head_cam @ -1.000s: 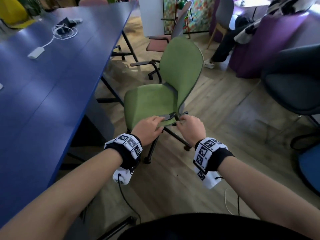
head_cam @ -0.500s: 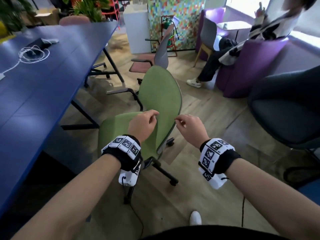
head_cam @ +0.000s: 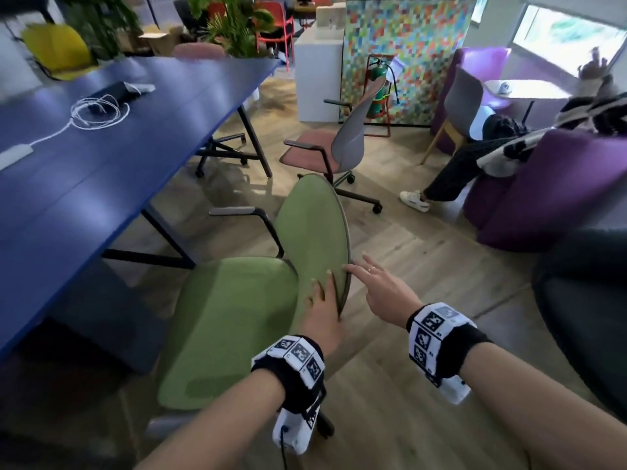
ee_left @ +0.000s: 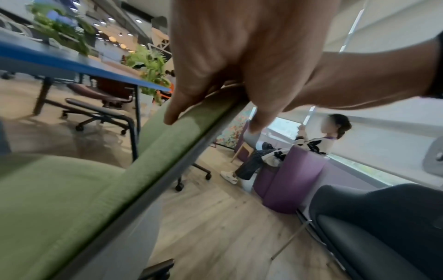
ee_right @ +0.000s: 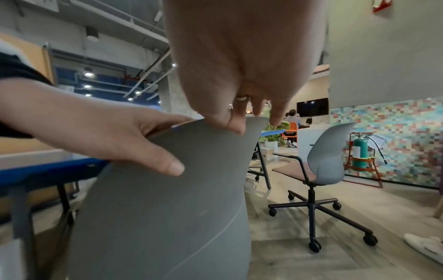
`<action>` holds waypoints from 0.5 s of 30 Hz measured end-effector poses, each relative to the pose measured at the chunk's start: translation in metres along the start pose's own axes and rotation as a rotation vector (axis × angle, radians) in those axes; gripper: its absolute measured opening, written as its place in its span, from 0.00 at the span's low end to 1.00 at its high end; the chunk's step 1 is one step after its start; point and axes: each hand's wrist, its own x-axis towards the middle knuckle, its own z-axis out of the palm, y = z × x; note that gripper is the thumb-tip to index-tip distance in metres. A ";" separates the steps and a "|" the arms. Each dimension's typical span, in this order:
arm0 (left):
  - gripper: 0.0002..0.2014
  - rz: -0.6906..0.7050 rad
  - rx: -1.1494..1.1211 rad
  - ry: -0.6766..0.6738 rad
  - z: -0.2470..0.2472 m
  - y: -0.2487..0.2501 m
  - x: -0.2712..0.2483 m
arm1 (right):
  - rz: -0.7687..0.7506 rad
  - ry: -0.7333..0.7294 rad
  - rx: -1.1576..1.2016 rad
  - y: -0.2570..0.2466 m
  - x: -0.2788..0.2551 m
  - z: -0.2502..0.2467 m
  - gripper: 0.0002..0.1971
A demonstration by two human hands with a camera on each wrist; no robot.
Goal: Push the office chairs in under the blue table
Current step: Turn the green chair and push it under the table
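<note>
Green office chair (head_cam: 237, 320) stands just beside long edge of blue table (head_cam: 101, 171), seat turned toward table, armrest near table leg. Your left hand (head_cam: 322, 310) grips backrest's top rim (fingers on green front, thumb on grey back). Your right hand (head_cam: 380, 290) spread, fingers straight, fingertips (ee_right: 237, 128) touching same rim. Pink-seated grey chair (head_cam: 336, 147) stands well apart from table edge.

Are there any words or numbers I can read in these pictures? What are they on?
None can be read.
Wristbands: black-and-white square code patterns with tiny marks beside them, too small to read.
Paper tag by the green fire extinguisher: blurred.
White sign, top left of the right wrist view: cut off and blurred.
Red sign, top right there: unreadable.
</note>
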 end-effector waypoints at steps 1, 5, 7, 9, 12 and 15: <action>0.43 -0.007 0.006 -0.004 0.000 0.000 0.004 | -0.021 0.012 -0.039 0.003 0.006 0.000 0.37; 0.43 0.006 0.111 -0.044 -0.002 0.004 0.010 | -0.132 0.039 -0.167 0.007 0.033 0.002 0.33; 0.43 0.002 0.124 -0.086 -0.004 0.003 0.012 | -0.198 -0.003 -0.231 0.006 0.051 0.004 0.29; 0.43 0.024 0.154 -0.119 -0.007 -0.002 0.014 | -0.269 -0.052 -0.316 0.005 0.069 0.003 0.25; 0.44 0.032 0.116 -0.176 -0.014 -0.009 0.009 | -0.339 -0.085 -0.382 0.009 0.093 -0.003 0.23; 0.46 0.005 0.062 -0.208 -0.021 -0.018 -0.006 | -0.302 -0.130 -0.373 0.018 0.120 -0.011 0.26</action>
